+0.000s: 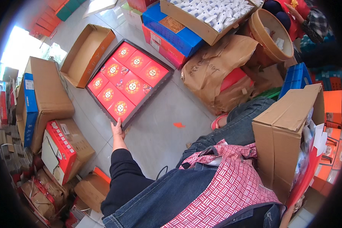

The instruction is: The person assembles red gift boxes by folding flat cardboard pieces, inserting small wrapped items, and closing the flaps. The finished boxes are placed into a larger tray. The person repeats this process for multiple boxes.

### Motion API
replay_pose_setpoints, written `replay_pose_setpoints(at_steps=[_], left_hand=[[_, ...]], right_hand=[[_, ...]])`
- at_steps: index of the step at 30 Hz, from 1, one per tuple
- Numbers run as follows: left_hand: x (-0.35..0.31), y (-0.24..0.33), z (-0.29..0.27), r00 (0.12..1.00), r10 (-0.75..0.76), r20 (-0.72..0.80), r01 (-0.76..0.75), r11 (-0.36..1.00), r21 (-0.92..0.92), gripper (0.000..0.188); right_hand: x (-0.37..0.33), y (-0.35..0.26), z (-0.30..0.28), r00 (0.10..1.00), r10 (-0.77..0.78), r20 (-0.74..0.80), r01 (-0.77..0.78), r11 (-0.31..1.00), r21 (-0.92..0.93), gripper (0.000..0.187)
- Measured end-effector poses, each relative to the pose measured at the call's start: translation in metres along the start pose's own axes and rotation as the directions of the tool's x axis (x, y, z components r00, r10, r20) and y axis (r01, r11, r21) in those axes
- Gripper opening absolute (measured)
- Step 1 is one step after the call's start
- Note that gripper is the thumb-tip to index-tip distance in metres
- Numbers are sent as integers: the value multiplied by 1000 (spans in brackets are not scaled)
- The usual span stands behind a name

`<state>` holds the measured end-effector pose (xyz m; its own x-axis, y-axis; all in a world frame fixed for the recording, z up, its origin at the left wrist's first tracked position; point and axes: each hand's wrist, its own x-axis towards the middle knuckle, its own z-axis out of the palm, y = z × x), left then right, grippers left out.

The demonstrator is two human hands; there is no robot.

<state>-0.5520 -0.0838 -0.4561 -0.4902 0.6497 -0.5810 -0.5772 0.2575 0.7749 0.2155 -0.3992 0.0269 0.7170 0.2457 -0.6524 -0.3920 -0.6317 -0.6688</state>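
Note:
My left hand [118,132], at the end of a dark sleeve, grips the near corner of a shallow black-rimmed tray [143,106]. Its thumb lies along the rim and the other fingers are mostly hidden beneath. Several red square boxes [122,89] with round gold medallions fill the tray, with small shiny pieces between some of them. The tray is low over the grey tiles; whether it rests on them I cannot tell. Beyond its left side is a shallow brown carton [88,55], with nothing visible inside. My right hand is out of sight.
Stacked cartons [51,102] line the left. At the back, an open box of small white packets [212,11] tops a blue box [174,28]. A crumpled brown paper bag [216,64], a round tub [271,34] and a tall carton [283,133] stand right. Another person sits far right.

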Motion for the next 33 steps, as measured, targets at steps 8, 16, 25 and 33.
replay_pose_setpoints(at_steps=[8,16,25,33], left_hand=[[56,-5,44,947,124,-297,-37,959,282,64],[-43,16,356,687,338,643,-706,524,478,53],[-351,70,547,-215,-212,953,-10,977,215,58],[-376,63,556,-208,-216,954,-276,949,155,78]], right_hand=[[-10,-2,-8,1000,-19,12,19,1000,5,46],[-16,14,20,992,-118,37,111,982,152,46],[27,-7,67,921,-375,101,326,888,323,50],[80,-46,39,902,-410,139,368,895,252,53]])
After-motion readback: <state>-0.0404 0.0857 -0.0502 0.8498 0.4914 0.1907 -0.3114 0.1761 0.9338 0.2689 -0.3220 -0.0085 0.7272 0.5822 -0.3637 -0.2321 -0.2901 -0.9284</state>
